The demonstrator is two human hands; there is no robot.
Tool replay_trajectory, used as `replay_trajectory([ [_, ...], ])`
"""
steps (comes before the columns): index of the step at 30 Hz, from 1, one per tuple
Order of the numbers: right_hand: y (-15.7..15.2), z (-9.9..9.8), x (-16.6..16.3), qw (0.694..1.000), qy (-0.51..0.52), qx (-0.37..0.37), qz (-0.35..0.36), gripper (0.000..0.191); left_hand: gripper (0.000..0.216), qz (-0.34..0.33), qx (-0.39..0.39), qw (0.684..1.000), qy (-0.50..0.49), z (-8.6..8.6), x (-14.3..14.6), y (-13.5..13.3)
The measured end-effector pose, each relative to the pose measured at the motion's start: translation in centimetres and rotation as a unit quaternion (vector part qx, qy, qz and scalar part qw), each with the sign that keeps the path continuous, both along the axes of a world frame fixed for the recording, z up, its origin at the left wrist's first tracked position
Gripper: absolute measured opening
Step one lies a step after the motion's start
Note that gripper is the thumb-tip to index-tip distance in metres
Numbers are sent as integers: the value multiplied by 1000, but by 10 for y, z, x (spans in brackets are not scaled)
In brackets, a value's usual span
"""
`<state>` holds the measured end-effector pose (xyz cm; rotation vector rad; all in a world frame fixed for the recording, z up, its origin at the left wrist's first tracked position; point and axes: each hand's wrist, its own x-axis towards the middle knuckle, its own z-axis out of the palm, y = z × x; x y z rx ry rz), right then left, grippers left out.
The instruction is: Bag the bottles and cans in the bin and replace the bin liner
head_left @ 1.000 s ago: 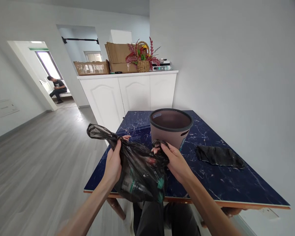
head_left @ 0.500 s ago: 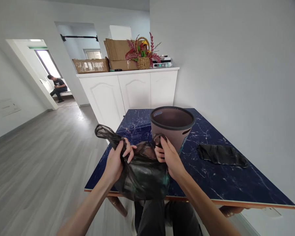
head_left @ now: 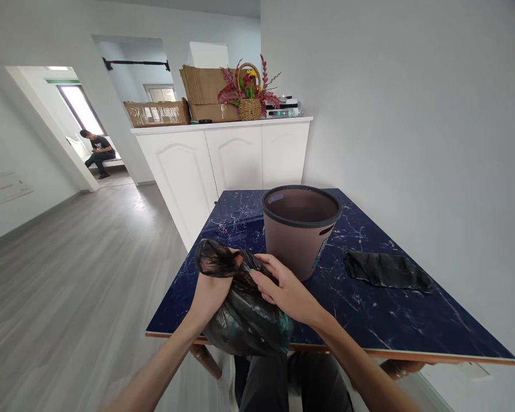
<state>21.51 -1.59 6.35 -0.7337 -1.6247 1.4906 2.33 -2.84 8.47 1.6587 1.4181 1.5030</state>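
A filled black plastic garbage bag (head_left: 249, 326) hangs at the near edge of the blue marbled table (head_left: 369, 320), above my lap. My left hand (head_left: 214, 289) is closed round its gathered neck, with a loop of the plastic standing out over the wrist. On the neck's other side my right hand (head_left: 283, 286) grips the bunched plastic between thumb and fingers; some fingertips are hidden by the folds. Just behind my hands stands an upright brownish-pink trash can (head_left: 289, 246) with a dark rim, its visible inside bare.
A folded black plastic bag (head_left: 388, 272) lies on the table's right side. Behind the table is a white cabinet (head_left: 236, 154) bearing cardboard boxes (head_left: 208, 86) and a flower basket (head_left: 249, 109). Through the left doorway a person (head_left: 99, 151) sits.
My hands have come together at the bag's neck. The right hand moved left from the separate handle onto the gathered plastic, and the loop at the left swung down and inward.
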Motion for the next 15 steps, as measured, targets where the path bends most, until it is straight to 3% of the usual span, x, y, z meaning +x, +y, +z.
replay_trajectory([
  [3, 2, -4, 5, 999, 6, 7, 32, 42, 24, 15, 12, 1000, 2, 0, 0, 0],
  [5, 2, -3, 5, 997, 67, -9, 31, 44, 25, 22, 3, 1000, 21, 2, 2, -1],
  [9, 0, 0, -3, 968, 201, -148, -34, 45, 36, 25, -28, 999, 37, 7, 7, -6],
  [11, 2, -3, -8, 960, 204, -179, -65, 48, 32, 21, -33, 998, 41, 7, 8, -8],
  [15, 6, -7, -14, 972, 147, -153, -97, 44, 22, -41, -35, 989, 135, 6, 8, -11],
])
